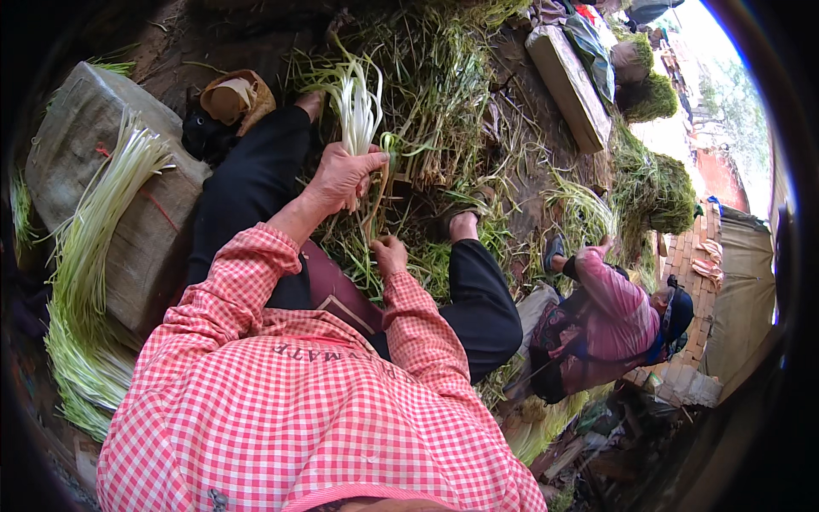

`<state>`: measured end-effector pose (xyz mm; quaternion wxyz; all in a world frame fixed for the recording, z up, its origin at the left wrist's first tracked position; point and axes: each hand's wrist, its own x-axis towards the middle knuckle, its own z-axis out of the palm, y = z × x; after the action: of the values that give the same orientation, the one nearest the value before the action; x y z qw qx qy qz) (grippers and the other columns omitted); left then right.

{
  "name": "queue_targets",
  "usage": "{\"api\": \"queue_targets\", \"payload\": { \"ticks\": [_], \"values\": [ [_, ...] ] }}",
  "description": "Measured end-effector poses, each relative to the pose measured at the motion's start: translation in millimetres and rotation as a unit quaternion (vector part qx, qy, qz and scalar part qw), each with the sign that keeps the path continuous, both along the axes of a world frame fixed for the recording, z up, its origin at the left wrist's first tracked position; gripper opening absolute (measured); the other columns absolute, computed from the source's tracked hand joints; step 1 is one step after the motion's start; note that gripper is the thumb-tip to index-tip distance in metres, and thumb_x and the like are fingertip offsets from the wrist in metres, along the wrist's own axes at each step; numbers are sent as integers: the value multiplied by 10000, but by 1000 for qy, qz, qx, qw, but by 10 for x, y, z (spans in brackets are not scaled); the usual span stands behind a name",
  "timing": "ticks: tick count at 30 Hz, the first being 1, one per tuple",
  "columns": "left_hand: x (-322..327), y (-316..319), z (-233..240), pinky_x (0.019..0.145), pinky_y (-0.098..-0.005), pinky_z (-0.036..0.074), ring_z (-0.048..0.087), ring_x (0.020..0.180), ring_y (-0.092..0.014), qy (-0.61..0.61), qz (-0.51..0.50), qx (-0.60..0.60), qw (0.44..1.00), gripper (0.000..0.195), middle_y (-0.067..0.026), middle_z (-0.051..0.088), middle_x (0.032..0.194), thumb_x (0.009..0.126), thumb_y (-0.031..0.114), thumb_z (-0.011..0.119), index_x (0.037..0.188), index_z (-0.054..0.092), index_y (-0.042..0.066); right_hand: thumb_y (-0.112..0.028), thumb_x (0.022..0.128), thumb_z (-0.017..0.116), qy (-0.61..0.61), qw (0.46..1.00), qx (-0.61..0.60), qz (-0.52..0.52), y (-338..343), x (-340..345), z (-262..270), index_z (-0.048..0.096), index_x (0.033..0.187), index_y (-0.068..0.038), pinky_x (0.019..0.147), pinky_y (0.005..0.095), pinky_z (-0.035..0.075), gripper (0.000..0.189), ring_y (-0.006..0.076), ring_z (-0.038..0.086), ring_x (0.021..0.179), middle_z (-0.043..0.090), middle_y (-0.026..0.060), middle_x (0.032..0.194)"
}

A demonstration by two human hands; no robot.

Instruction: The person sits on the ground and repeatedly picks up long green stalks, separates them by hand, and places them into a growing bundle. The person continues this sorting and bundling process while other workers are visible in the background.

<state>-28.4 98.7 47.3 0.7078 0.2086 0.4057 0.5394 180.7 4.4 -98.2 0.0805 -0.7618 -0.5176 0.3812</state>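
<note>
My left hand (345, 174) grips a bunch of white vegetable stalks (359, 112), their pale ends fanned out above the fist. A thin, brownish withered leaf (369, 221) hangs down from the bunch. Its lower end is pinched in the fingers of my right hand (389, 255), just below and to the right of the left. Loose green leaf trimmings (358, 256) cover the ground beneath both hands. On my left, a long bundle of pale green stalks (96, 230) drapes over a cloth-covered block (137, 256).
Ahead lies a large heap of green leaves and stalks (435, 96). A woven basket (259, 96) stands beyond my left knee. To the right, a person in pink (614, 301) sits bent over near more stalks (585, 205). A long pale block (569, 86) lies farther off, near bundled greens (659, 179).
</note>
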Motion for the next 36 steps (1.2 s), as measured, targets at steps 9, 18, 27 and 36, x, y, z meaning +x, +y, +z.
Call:
{"api": "queue_targets", "payload": {
  "ticks": [9, 18, 27, 36],
  "values": [
    [109, -94, -40, 357, -198, 328, 423, 387, -41, 88, -104, -29, 990, 195, 38, 500, 530, 822, 207, 699, 870, 612, 40, -172, 905, 619, 389, 895, 212, -52, 512, -487, 1120, 632, 1066, -4, 674, 183, 436, 234, 45, 526, 715, 616, -23, 838],
    [-20, 51, -231, 336, -203, 338, 410, 379, -34, 124, 24, -82, 989, 176, 16, 565, 590, 825, 177, 693, 858, 638, 14, -198, 934, 546, 522, 711, 278, -382, 654, 436, 1381, 603, 934, -83, 585, 301, 533, 128, 164, 638, 708, 669, 56, 838],
    [76, -29, 36, 343, -194, 319, 388, 369, -32, 131, -75, -27, 988, 202, 51, 498, 540, 785, 210, 744, 847, 647, 45, -151, 893, 621, 454, 809, 277, -251, 669, 75, 1365, 619, 945, -27, 711, 253, 528, 135, 149, 648, 780, 675, 80, 877],
    [-11, 1, -73, 424, -171, 412, 523, 469, -49, 69, -49, 6, 996, 174, -11, 623, 647, 831, 167, 689, 887, 666, 4, -405, 931, 537, 484, 856, 140, -114, 440, -962, 1262, 518, 1120, -56, 609, 213, 431, 398, 73, 502, 665, 564, -30, 824]
  ]
}}
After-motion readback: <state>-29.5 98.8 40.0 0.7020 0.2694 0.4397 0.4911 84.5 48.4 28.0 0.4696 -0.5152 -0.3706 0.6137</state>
